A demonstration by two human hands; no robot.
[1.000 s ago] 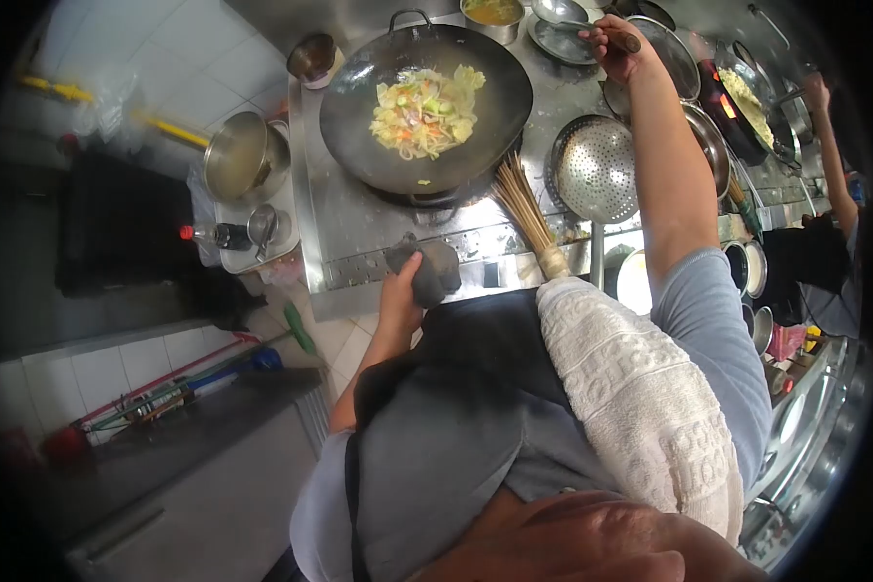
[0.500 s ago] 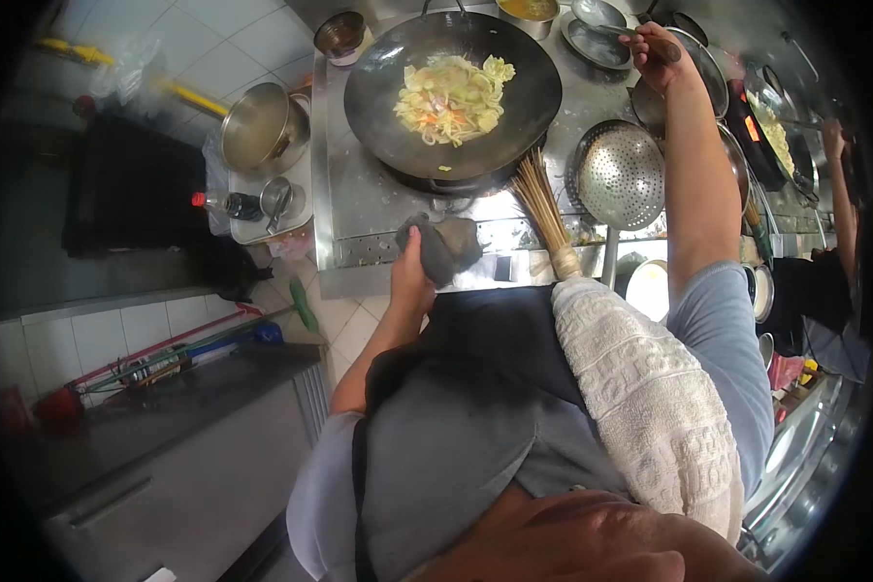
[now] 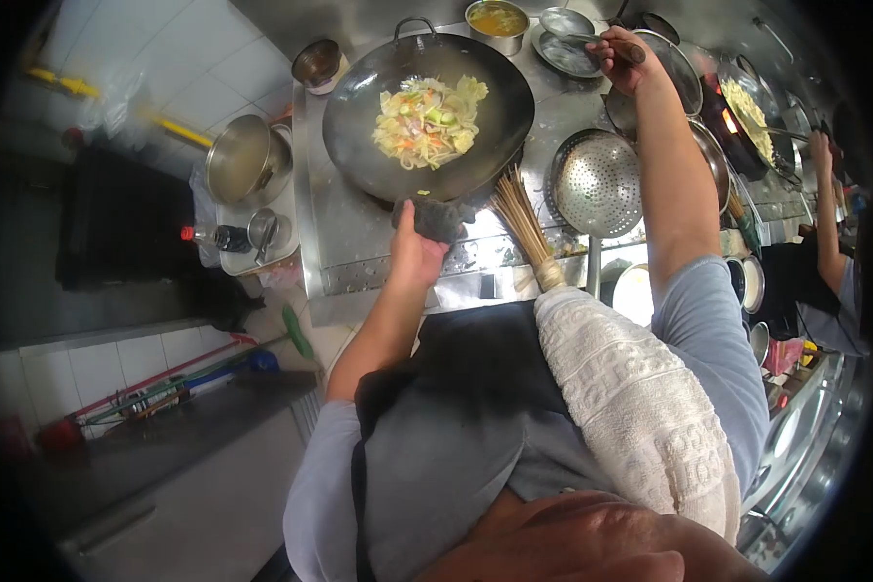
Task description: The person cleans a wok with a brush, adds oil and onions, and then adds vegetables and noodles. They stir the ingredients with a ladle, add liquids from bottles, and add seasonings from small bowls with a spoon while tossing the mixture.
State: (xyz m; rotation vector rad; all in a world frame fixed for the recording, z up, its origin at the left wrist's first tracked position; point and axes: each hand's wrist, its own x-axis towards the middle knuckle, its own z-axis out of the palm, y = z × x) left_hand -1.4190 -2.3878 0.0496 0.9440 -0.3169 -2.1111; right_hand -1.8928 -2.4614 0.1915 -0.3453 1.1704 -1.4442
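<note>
A large dark wok (image 3: pixel 500 116) stands on the steel stove with a heap of sliced vegetables (image 3: pixel 432 121) in it. My left hand (image 3: pixel 417 254) grips a dark grey cloth (image 3: pixel 435 221) at the wok's near rim, where the near handle is hidden. At the upper right my right hand (image 3: pixel 624 58) is closed round the wooden handle of a ladle (image 3: pixel 567 23). The ladle's bowl is over a small metal dish (image 3: pixel 570 60), right of a pot of yellow liquid (image 3: pixel 498 21).
Right of the wok lie a bamboo brush (image 3: pixel 524 225) and a perforated strainer (image 3: pixel 597 184). Metal bowls (image 3: pixel 248 160) and a red-capped bottle (image 3: pixel 204 235) stand at left. At far right another person's arm (image 3: pixel 826 199) reaches toward a second wok (image 3: pixel 752 116).
My left hand and the cloth have moved up to the wok's near rim. The view has shifted slightly. My right hand still holds the ladle near the small dish.
</note>
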